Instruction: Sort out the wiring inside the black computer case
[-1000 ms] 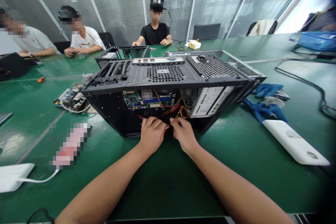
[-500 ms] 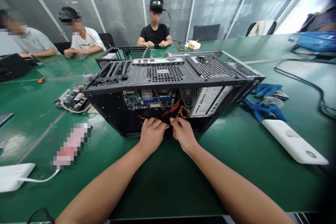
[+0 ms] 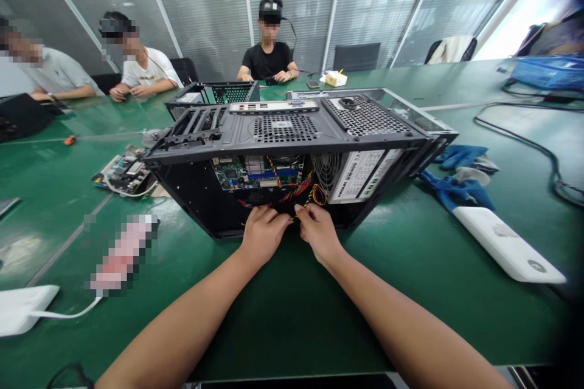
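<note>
An open black computer case lies on its side on the green table, its open side facing me. Inside it show a motherboard, a power supply with a white label and a bundle of red, yellow and black cables. At the opening's lower edge, my left hand pinches a yellow-black cable. Close beside it, my right hand pinches the same cable between thumb and forefinger, under a looped cable. The fingertips of both hands nearly meet, and the cable's end is hidden.
Left of the case lie a loose circuit board, a blurred phone and a white power bank. Blue gloves and another white power bank lie right. Behind stands a second case; several people sit across the table.
The view shifts very slightly. Both hands keep their pinch on the cable in nearly the same place. Across the table, the person in black has moved a hand a little.
</note>
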Available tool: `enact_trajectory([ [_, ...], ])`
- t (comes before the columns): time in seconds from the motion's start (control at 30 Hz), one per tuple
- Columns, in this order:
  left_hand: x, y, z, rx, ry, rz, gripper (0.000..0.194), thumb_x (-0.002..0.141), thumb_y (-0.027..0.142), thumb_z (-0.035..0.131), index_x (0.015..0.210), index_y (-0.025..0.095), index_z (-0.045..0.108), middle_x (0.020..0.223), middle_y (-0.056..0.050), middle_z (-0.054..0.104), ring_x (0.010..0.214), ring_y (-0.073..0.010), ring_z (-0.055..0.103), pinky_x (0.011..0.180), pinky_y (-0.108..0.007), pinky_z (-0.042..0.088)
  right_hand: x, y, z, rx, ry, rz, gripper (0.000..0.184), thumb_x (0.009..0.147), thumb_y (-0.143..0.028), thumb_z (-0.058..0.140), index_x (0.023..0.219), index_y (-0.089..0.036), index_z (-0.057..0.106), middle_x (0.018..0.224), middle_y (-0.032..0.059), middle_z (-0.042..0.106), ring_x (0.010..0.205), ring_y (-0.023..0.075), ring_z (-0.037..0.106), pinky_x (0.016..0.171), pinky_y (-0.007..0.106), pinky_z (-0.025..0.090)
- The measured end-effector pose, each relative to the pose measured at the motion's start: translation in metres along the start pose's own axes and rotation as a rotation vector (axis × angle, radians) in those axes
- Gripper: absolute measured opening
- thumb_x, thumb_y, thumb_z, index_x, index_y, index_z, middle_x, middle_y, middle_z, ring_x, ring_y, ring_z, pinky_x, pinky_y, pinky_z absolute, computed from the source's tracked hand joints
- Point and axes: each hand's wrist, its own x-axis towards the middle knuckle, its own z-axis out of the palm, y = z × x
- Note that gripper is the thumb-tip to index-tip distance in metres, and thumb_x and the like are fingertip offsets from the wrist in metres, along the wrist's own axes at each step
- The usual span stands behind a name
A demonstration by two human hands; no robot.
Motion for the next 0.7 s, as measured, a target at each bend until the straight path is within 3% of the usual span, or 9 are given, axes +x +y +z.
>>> enact_trajectory([
  [0.2,-0.0014,-0.0027,0.0014,-0.074,0.004,-0.043,0.018,0.094,0.033,0.062,0.086,0.020,0.071,0.070,-0.002,0.069,0.071,-0.0184,0.063,0.077,-0.035,0.043,0.0020,0.0040,-0.0007,-0.007,-0.004,-0.015,0.045,0.079,-0.055,0.066,0.064,-0.024,0.038,0.042,-0.0109,0.032,0.035,0.0067,0.029,0.035,0.022,0.021],
  [0.33,-0.0002,-0.0020,-0.0006,-0.119,0.021,-0.054,0.017,0.093,0.032,0.063,0.084,0.019,0.070,0.082,-0.003,0.072,0.076,-0.0185,0.064,0.075,-0.034,0.041,0.0025,0.0046,-0.0002,-0.005,-0.012,-0.012,0.046,0.079,-0.055,0.066,0.064,-0.024,0.037,0.042,-0.0111,0.031,0.035,0.0067,0.028,0.035,0.022,0.021],
  [0.7,0.0062,0.0030,-0.0066,-0.029,-0.050,-0.039,0.019,0.097,0.026,0.056,0.086,0.018,0.069,0.083,-0.004,0.073,0.076,-0.0195,0.059,0.074,-0.036,0.037,0.0015,0.0047,0.0001,-0.019,-0.010,-0.029,0.046,0.080,-0.057,0.065,0.064,-0.024,0.038,0.044,-0.0108,0.032,0.037,0.0067,0.029,0.036,0.022,0.023],
])
